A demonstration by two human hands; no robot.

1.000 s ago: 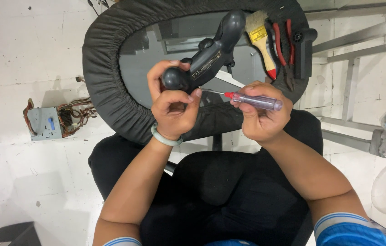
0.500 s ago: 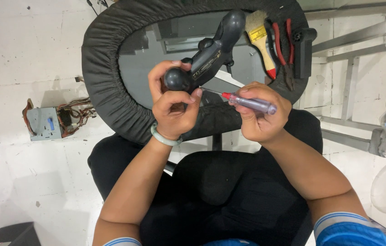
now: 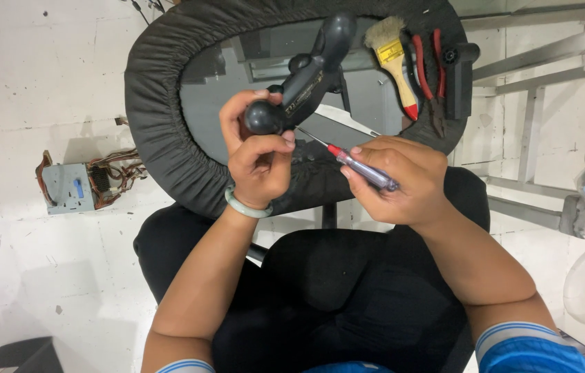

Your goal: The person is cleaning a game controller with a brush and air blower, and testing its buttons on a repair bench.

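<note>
Above our lap, our left hand point(image 3: 259, 160) clamped the black plastic game controller point(image 3: 303, 86), long axis slanting up-right, while our right hand point(image 3: 403, 181) gripped the clear-handled screwdriver point(image 3: 358, 166), tip pointing up-left at it.

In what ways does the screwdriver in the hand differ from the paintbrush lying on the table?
The slim clear-handled screwdriver is held in the right hand, its metal tip towards the black game controller in the left hand; the wooden-handled paintbrush lies untouched on the glass table. The screwdriver ends in a thin shaft, the paintbrush in pale bristles. Both show some red.

yellow label point(image 3: 390, 52) on brush handle
</note>
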